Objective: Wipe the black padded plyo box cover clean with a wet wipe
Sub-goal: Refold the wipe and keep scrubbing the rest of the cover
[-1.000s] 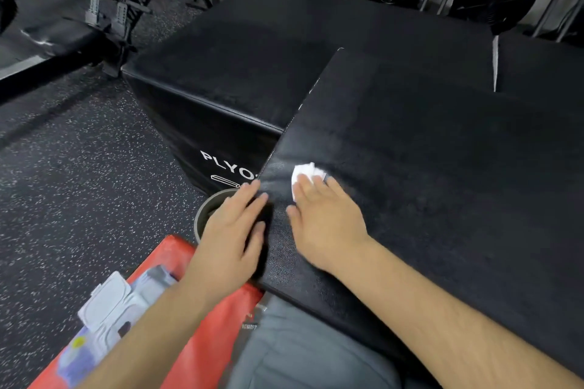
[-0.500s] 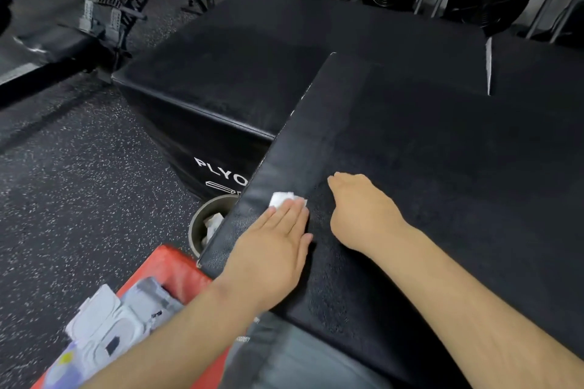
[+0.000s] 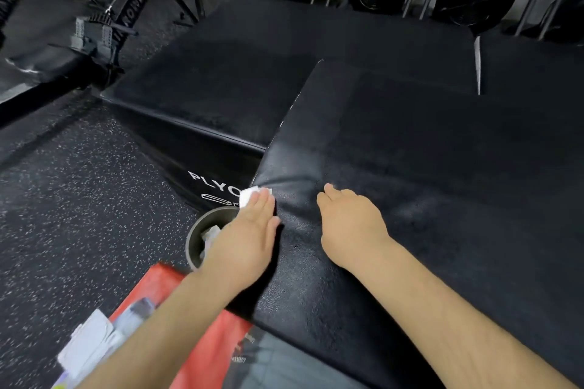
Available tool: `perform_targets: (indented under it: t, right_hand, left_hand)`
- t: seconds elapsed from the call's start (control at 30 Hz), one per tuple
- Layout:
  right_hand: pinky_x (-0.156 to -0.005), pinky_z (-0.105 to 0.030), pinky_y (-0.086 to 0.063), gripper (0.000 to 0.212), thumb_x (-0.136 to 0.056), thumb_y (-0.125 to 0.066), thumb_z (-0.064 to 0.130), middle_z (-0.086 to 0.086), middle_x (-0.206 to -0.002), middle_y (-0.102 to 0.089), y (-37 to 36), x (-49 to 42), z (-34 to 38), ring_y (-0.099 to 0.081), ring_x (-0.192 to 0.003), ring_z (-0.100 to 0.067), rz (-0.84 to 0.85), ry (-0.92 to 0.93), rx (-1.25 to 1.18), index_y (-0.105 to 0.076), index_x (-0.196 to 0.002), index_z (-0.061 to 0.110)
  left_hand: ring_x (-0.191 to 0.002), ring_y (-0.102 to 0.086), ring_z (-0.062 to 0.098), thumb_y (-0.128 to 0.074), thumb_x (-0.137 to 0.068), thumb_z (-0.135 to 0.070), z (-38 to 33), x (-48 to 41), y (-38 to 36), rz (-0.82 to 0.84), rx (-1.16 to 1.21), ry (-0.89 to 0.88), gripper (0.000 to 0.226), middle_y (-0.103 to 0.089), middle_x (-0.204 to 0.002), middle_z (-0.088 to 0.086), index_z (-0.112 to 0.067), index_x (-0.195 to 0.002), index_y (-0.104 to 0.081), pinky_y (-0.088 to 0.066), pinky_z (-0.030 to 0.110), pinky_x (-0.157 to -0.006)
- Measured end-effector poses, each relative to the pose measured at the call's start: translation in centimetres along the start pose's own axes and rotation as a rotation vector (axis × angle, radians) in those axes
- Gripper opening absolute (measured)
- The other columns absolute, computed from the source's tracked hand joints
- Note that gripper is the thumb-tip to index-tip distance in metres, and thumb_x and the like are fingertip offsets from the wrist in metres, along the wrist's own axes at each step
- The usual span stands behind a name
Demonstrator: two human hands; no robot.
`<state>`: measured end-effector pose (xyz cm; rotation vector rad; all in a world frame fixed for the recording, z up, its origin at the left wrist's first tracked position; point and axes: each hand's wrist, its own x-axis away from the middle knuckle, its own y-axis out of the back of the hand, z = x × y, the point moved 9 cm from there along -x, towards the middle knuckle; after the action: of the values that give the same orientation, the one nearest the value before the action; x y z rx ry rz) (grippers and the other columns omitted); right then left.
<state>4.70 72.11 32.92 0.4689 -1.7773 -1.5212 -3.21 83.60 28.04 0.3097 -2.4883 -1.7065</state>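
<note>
Wipe (image 3: 251, 196) slid to cover (image 3: 410, 167) edge under flat left grip (image 3: 249, 230); right grip (image 3: 347, 224) state hidden.

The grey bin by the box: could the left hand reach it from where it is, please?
Probably yes: the left hand presses the wipe at the left edge of the cover, and the bin sits open just below it, with nothing in between.

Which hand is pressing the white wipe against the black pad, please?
The left hand: it lies flat over the wipe at the pad's left edge, while the right hand rests on top without one.
</note>
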Motion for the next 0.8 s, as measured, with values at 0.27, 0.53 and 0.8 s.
perform_targets:
  t: [0.27, 0.53, 0.8]
  right_hand:
    - [-0.093, -0.037, -0.046, 0.046, -0.089, -0.055, 0.022, 0.005, -0.137, -0.045, 1.3, -0.9, -2.0, -0.042, -0.128, -0.02, -0.11, 0.033, -0.165, -0.051, -0.135, 0.02]
    - [-0.118, -0.047, -0.026, 0.128, -0.074, -0.058, 0.084, -0.006, -0.168, 0.013, 0.0, -4.2, -7.8, 0.007, -0.155, -0.026, 0.124, -0.177, -0.104, 0.006, -0.16, 0.014]
    - [-0.12, -0.046, -0.02, 0.129, -0.077, -0.056, 0.082, -0.011, -0.164, 0.024, -1.3, -4.4, -7.9, 0.013, -0.154, -0.027, 0.171, -0.187, -0.125, 0.017, -0.158, 0.012]
  left_hand:
    - [-0.148, -0.027, 0.011, -0.041, -0.106, -0.015, 1.3, -2.1, 0.7, -0.016, 0.201, -0.049, 0.047, -0.033, -0.158, -0.008, -0.018, -0.153, -0.037, -0.02, 0.026, -0.122]
    - [-0.112, -0.061, 0.025, -0.041, -0.094, 0.003, -2.8, -4.2, 0.7, -0.004, 0.12, -0.111, 0.036, -0.057, -0.119, -0.002, -0.018, -0.122, -0.051, -0.05, 0.039, -0.098]
    - [-0.104, -0.061, 0.029, -0.037, -0.091, 0.002, -6.4, -5.4, -0.8, 0.092, 0.117, -0.173, 0.042, -0.052, -0.123, 0.0, -0.017, -0.127, -0.047, -0.053, 0.048, -0.088]
